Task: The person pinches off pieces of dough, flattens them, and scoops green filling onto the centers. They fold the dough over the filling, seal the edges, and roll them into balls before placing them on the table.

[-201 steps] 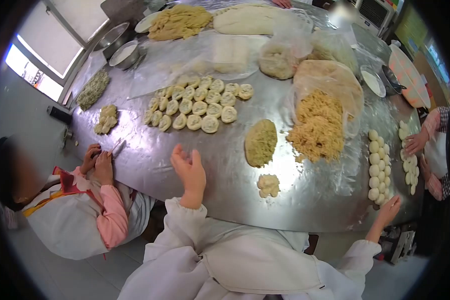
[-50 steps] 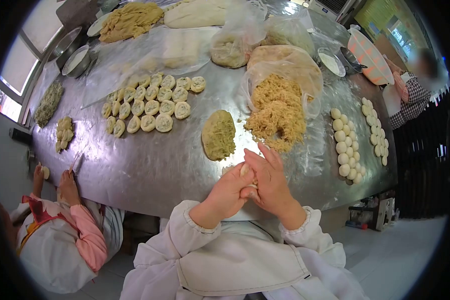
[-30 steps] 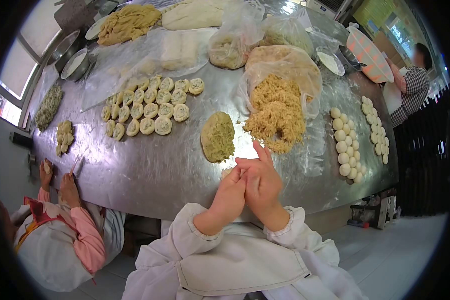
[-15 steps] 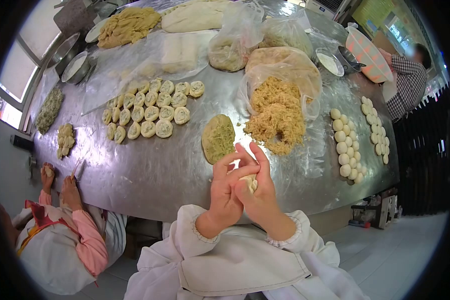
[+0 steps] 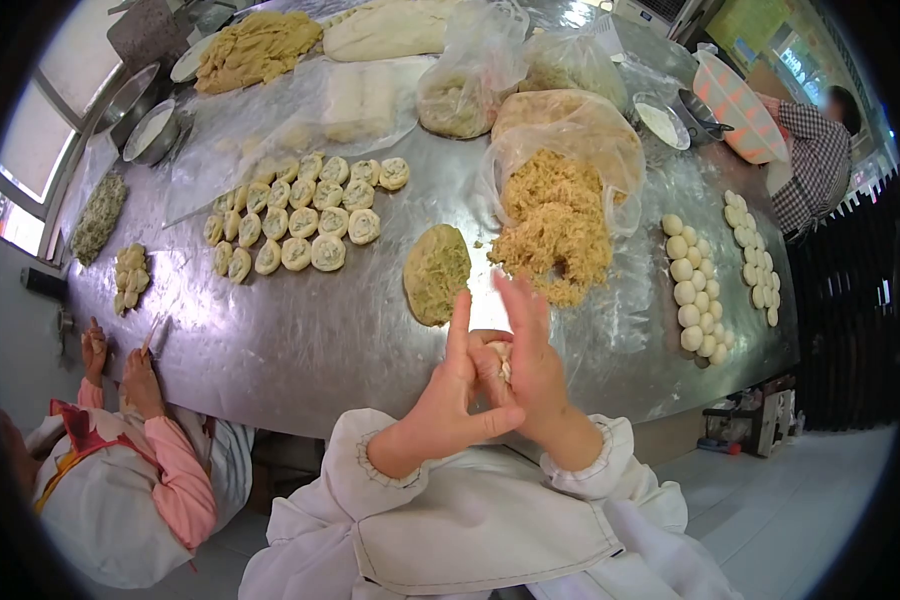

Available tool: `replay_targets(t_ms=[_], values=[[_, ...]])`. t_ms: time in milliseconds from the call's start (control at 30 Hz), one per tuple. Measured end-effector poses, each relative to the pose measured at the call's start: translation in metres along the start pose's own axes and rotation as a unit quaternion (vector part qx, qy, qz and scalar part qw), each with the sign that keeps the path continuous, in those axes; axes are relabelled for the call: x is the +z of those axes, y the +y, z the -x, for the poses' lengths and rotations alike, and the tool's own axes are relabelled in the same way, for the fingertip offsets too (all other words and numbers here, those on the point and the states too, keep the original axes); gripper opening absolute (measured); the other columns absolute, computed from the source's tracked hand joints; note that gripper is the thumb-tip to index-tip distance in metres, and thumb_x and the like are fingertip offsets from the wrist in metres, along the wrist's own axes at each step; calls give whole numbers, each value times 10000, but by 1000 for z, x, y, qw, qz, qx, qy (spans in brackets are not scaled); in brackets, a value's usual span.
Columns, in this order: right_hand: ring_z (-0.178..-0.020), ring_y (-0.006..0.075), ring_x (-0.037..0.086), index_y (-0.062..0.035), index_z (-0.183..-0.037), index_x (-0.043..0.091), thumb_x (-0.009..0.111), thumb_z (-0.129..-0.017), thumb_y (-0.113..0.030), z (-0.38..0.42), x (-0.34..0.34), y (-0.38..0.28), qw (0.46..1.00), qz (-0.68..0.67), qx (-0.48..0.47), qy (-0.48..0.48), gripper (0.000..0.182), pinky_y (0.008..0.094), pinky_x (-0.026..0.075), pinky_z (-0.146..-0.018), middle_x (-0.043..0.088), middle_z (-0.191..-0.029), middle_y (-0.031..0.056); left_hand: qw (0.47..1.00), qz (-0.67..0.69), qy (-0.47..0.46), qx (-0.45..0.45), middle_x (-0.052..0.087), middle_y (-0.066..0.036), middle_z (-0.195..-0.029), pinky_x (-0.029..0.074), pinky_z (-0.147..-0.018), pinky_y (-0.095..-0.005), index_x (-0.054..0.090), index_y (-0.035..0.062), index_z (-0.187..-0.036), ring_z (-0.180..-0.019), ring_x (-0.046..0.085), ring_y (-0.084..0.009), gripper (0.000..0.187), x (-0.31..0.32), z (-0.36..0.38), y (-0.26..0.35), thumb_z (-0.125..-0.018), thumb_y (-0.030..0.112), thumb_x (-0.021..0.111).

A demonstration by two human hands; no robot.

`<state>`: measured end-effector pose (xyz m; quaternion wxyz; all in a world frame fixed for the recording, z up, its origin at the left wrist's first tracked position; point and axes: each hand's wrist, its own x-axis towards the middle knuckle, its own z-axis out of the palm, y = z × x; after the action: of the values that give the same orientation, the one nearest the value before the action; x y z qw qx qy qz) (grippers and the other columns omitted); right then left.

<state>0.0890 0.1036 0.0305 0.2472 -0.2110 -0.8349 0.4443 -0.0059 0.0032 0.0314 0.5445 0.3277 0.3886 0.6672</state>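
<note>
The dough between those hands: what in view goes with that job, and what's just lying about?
Likely part of the job:
dough, held between left hand and right hand
green mound
crumbly mix
white balls
filled rolls

Apparently just lying about:
black object
floor clutter

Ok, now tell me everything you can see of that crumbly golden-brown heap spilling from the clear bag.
The heap is golden brown, loose-looking, with a ragged outline. Its far part sits in the mouth of a clear plastic bag; the near part spills out, apparently onto the metal table, with a dark hollow in it. A few bits lie to its left. Fingers of the right hand appear close to its near edge; contact is unclear.
</note>
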Motion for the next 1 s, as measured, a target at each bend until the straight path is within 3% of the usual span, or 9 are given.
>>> replay_targets(t_ms=[67,100,200,300,400,500,700,833,1000], values=[[-1402,410,217,39,-1454,141,638,-867,-372,-4,-6,2,994,87,-47,53,872,570,72,-1115,223,-1496,272,999,10,-12,-39,304,-244,-1333,191,-1121,-427,-113,-30,-1464,-1333,269,-326,1103,-2,1,-1,-739,171,694],[-1429,427,17,69,-1464,100,635,-858,-344,-4,-10,6,999,28,-17,13,908,493,54,-1140,73,-1532,276,998,15,-17,-59,307,-250,-1323,195,-1119,-423,-70,-36,-1472,-1327,278,-334,1098,-2,1,-1,-707,122,701],[-1425,438,59,71,-1460,132,545,-896,-341,1,-11,4,995,89,-29,-42,811,508,72,-1136,101,-1521,295,921,-369,-58,110,313,-260,-1315,216,-1112,-425,68,-52,-1460,-1299,300,-378,1016,5,1,-8,-659,82,678],[-1417,474,3,38,-1466,132,558,-879,-396,-14,-14,22,994,104,-12,-22,846,606,-14,-1092,79,-1518,310,901,-419,-38,109,299,-278,-1336,220,-1108,-455,107,-63,-1436,-1284,284,-438,974,15,9,-16,-632,47,645],[-1424,441,75,50,-1460,168,431,-919,-344,-14,-7,11,991,129,29,-2,719,506,67,-1139,121,-1524,284,881,-463,-36,97,231,-313,-1406,201,-1116,-486,121,-119,-1407,-1314,234,-488,919,13,7,-20,-650,38,618],[-1428,417,93,40,-1457,191,424,-931,-305,0,7,-10,998,34,-55,-16,670,499,77,-1140,138,-1529,261,936,-342,-49,71,153,-358,-1442,171,-1131,-497,131,-140,-1395,-1359,151,-514,897,7,0,-5,-652,31,605],[-1398,497,92,51,-1432,214,463,-940,-338,-15,5,21,989,-99,106,25,675,549,84,-1121,135,-1497,321,871,-487,-22,60,282,-287,-1404,293,-1078,-454,297,-55,-1371,-1321,269,-449,782,17,7,-17,-672,43,633],[-1396,502,75,4,-1412,297,480,-957,-313,12,11,-14,993,-98,12,-61,585,547,122,-1119,149,-1504,295,864,-494,32,92,512,-194,-1204,424,-928,-424,513,11,-1191,-1131,477,-378,519,-5,1,-13,-702,92,666],[-1248,354,412,-75,-1192,581,651,-865,-187,12,8,-6,997,38,-38,-53,353,433,350,-1024,503,-1258,198,857,-504,88,59,643,-113,-955,502,-755,-373,621,46,-1015,-902,611,-314,321,-30,10,-23,-699,55,677]])
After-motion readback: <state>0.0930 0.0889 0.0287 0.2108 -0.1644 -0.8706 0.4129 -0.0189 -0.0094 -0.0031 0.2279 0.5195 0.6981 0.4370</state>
